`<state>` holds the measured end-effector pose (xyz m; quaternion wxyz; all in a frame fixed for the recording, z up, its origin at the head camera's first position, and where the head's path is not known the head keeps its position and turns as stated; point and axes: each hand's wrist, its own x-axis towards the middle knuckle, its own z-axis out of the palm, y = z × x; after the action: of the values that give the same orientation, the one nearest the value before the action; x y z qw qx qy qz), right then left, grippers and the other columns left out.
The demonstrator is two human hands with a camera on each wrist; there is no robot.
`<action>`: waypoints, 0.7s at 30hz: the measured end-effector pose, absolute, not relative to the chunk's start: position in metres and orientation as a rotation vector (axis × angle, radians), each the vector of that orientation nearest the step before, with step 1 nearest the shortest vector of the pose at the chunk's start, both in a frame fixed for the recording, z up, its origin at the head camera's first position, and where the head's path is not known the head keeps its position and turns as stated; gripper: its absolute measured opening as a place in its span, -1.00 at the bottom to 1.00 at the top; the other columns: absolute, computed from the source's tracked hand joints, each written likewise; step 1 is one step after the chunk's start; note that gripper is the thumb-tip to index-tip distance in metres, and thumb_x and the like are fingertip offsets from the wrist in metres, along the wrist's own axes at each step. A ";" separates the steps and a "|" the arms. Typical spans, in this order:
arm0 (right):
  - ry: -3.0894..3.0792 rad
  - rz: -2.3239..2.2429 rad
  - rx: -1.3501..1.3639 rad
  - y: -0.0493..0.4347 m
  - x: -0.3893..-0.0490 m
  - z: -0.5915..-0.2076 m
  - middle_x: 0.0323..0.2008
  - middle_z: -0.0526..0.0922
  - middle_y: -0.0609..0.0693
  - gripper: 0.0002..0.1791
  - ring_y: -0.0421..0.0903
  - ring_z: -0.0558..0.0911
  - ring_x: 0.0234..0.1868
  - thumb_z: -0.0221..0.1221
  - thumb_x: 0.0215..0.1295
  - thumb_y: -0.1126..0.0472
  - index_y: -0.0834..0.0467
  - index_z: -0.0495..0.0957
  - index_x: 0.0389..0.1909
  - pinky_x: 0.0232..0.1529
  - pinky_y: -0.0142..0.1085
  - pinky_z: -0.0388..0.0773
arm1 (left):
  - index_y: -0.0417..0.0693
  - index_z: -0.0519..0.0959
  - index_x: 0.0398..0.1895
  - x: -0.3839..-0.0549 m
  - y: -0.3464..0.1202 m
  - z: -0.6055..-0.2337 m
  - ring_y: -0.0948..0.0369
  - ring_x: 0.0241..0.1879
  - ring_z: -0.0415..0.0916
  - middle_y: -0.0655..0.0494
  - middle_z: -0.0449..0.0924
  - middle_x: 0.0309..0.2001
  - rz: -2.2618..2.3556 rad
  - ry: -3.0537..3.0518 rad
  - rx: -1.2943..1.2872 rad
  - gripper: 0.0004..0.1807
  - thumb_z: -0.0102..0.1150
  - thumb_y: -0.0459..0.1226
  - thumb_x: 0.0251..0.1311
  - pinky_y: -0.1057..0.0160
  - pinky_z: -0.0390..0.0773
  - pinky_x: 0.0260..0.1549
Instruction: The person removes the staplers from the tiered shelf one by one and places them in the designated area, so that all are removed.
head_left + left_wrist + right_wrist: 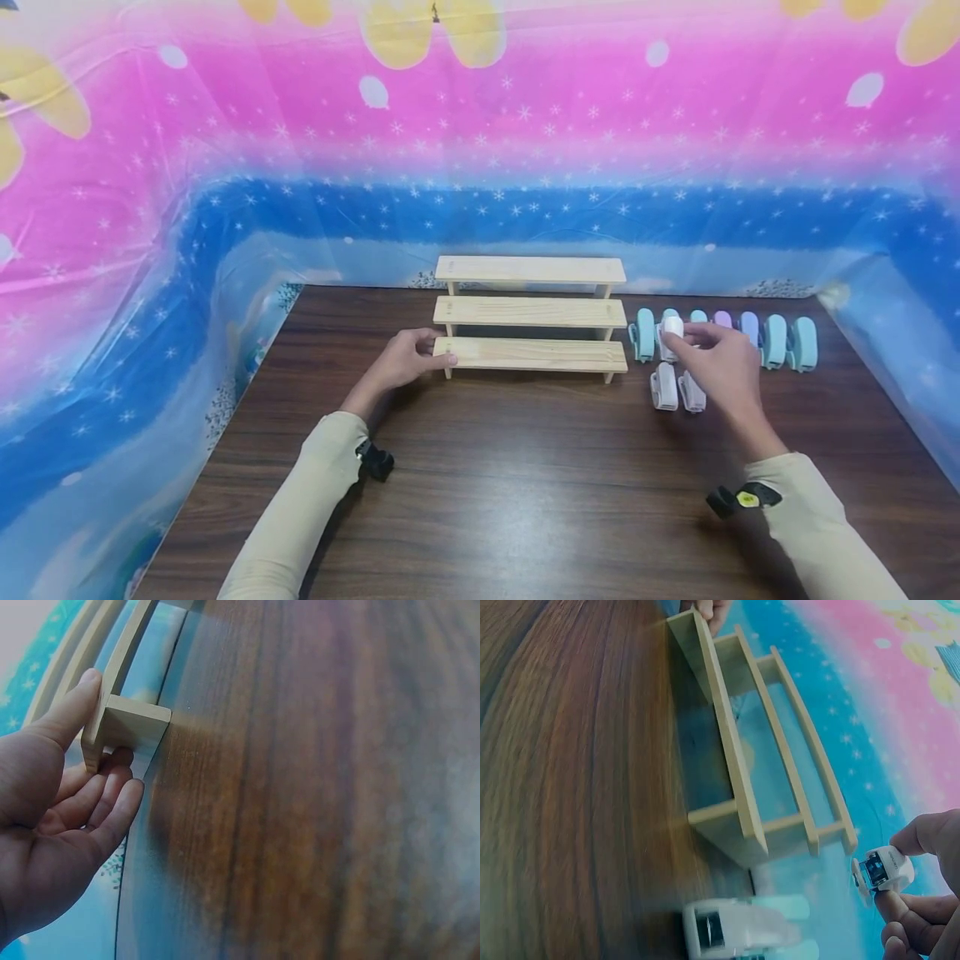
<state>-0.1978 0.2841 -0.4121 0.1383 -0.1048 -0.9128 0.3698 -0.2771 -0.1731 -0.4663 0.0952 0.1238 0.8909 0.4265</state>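
A three-tier wooden display stand [529, 353] stands at the back of the table. My left hand [405, 360] grips the left end of its lowest shelf, thumb on top and fingers underneath beside the leg. In my right hand [722, 367], thumb and fingers pinch a small white device [889, 870] shaped like a mini stapler, with a dark opening at its front. That hand is just right of the stand, over a row of similar pieces, among them a teal one [644, 335]. Two pale ones, a white one [663, 387] and a lilac-tinted one [692, 392], lie in front of the row.
More teal, purple and blue pieces continue the row to the right, ending with a teal one [803, 344]. Everything is on a dark wood-grain table [510, 492]. A patterned pink and blue cloth [525, 142] hangs along the back and sides.
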 end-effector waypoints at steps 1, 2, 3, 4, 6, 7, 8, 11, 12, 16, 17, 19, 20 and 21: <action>-2.640 1.070 -0.320 0.287 -0.197 -0.413 -0.16 0.77 0.21 -0.27 0.05 0.66 -0.20 0.30 0.24 -0.32 0.24 0.69 0.10 -0.30 -0.24 0.46 | -0.26 0.54 0.25 -0.277 -0.173 -0.466 -0.03 0.07 0.62 -0.17 0.67 0.09 1.266 2.640 0.365 -0.36 0.41 -0.02 0.26 -0.03 0.61 0.00; -2.642 1.074 -0.336 0.291 -0.196 -0.413 -0.15 0.77 0.22 -0.25 0.05 0.65 -0.19 0.30 0.24 -0.33 0.25 0.68 0.11 -0.29 -0.24 0.45 | -0.27 0.54 0.26 -0.277 -0.173 -0.466 -0.03 0.07 0.62 -0.18 0.67 0.09 1.266 2.640 0.367 -0.35 0.41 -0.02 0.26 -0.03 0.61 0.00; -2.645 1.071 -0.350 0.294 -0.194 -0.414 -0.14 0.76 0.23 -0.23 0.05 0.64 -0.17 0.29 0.23 -0.35 0.25 0.67 0.13 -0.28 -0.24 0.44 | -0.27 0.54 0.26 -0.277 -0.173 -0.466 -0.03 0.07 0.62 -0.18 0.66 0.10 1.265 2.640 0.369 -0.35 0.41 -0.02 0.26 -0.03 0.61 0.01; -2.647 1.073 -0.368 0.297 -0.193 -0.414 -0.12 0.76 0.23 -0.21 0.06 0.63 -0.15 0.29 0.22 -0.37 0.25 0.67 0.14 -0.27 -0.24 0.44 | -0.27 0.54 0.26 -0.277 -0.173 -0.466 -0.03 0.08 0.62 -0.18 0.66 0.10 1.266 2.640 0.372 -0.35 0.41 -0.02 0.26 -0.03 0.61 0.01; -2.646 1.076 -0.410 0.303 -0.191 -0.416 -0.11 0.76 0.23 -0.19 0.06 0.63 -0.13 0.29 0.21 -0.38 0.24 0.66 0.16 -0.27 -0.23 0.43 | -0.27 0.54 0.26 -0.277 -0.173 -0.466 -0.03 0.08 0.61 -0.18 0.66 0.10 1.267 2.640 0.374 -0.35 0.41 -0.03 0.27 -0.03 0.60 0.02; -2.646 1.078 -0.429 0.305 -0.190 -0.417 -0.10 0.75 0.23 -0.19 0.06 0.62 -0.12 0.29 0.21 -0.38 0.23 0.66 0.17 -0.26 -0.22 0.43 | -0.27 0.54 0.26 -0.277 -0.173 -0.466 -0.03 0.08 0.61 -0.18 0.66 0.10 1.267 2.640 0.375 -0.36 0.41 -0.03 0.27 -0.03 0.60 0.02; -2.648 1.082 -0.448 0.308 -0.189 -0.418 -0.09 0.75 0.23 -0.19 0.06 0.62 -0.11 0.29 0.22 -0.38 0.22 0.65 0.18 -0.25 -0.21 0.43 | -0.27 0.54 0.26 -0.277 -0.173 -0.466 -0.03 0.08 0.61 -0.18 0.66 0.10 1.266 2.640 0.375 -0.35 0.41 -0.02 0.27 -0.03 0.60 0.02; -2.649 1.081 -0.477 0.316 -0.186 -0.422 -0.06 0.74 0.25 -0.21 0.09 0.61 -0.07 0.28 0.25 -0.34 0.23 0.63 0.21 -0.22 -0.20 0.42 | -0.27 0.53 0.26 -0.277 -0.173 -0.466 -0.03 0.08 0.61 -0.18 0.66 0.10 1.266 2.639 0.377 -0.36 0.41 -0.03 0.27 -0.04 0.60 0.03; -2.651 1.081 -0.484 0.319 -0.185 -0.423 -0.05 0.74 0.26 -0.22 0.10 0.61 -0.06 0.28 0.27 -0.33 0.23 0.62 0.23 -0.21 -0.20 0.41 | -0.27 0.53 0.26 -0.277 -0.173 -0.466 -0.03 0.08 0.61 -0.18 0.66 0.10 1.266 2.640 0.377 -0.36 0.41 -0.03 0.27 -0.04 0.60 0.03; -2.636 1.059 -0.507 0.327 -0.182 -0.428 -0.05 0.74 0.29 -0.25 0.11 0.60 -0.05 0.28 0.29 -0.28 0.24 0.62 0.22 -0.20 -0.20 0.39 | -0.27 0.54 0.26 -0.277 -0.173 -0.466 -0.03 0.08 0.62 -0.18 0.67 0.09 1.268 2.642 0.378 -0.37 0.40 -0.04 0.27 -0.04 0.60 0.03; -2.634 1.057 -0.519 0.329 -0.182 -0.429 -0.06 0.74 0.28 -0.26 0.09 0.60 -0.06 0.28 0.29 -0.28 0.24 0.62 0.22 -0.21 -0.20 0.38 | -0.27 0.54 0.26 -0.277 -0.173 -0.467 -0.03 0.08 0.62 -0.18 0.67 0.09 1.268 2.642 0.378 -0.37 0.41 -0.04 0.27 -0.04 0.60 0.03; -2.632 1.049 -0.538 0.333 -0.180 -0.431 -0.06 0.73 0.29 -0.27 0.09 0.59 -0.07 0.28 0.29 -0.27 0.24 0.62 0.22 -0.22 -0.20 0.38 | -0.27 0.54 0.25 -0.277 -0.173 -0.466 -0.04 0.08 0.62 -0.18 0.66 0.10 1.269 2.643 0.374 -0.37 0.41 -0.04 0.27 -0.04 0.60 0.03; -2.638 1.051 -0.547 0.334 -0.179 -0.432 -0.05 0.73 0.29 -0.26 0.09 0.58 -0.07 0.27 0.30 -0.27 0.24 0.61 0.23 -0.23 -0.20 0.38 | -0.28 0.53 0.26 -0.277 -0.173 -0.466 -0.04 0.08 0.62 -0.19 0.66 0.10 1.266 2.644 0.377 -0.36 0.41 -0.04 0.27 -0.04 0.60 0.03; -2.641 1.056 -0.554 0.335 -0.179 -0.434 -0.05 0.72 0.29 -0.26 0.10 0.58 -0.07 0.27 0.30 -0.27 0.25 0.61 0.23 -0.24 -0.20 0.39 | -0.28 0.53 0.26 -0.277 -0.172 -0.466 -0.04 0.09 0.62 -0.19 0.66 0.10 1.266 2.644 0.376 -0.36 0.41 -0.04 0.27 -0.04 0.61 0.03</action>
<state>-0.1786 0.3353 -0.4335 0.1216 -0.1898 -0.9046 0.3618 -0.2771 -0.1725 -0.4661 0.0929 0.1266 0.8908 0.4264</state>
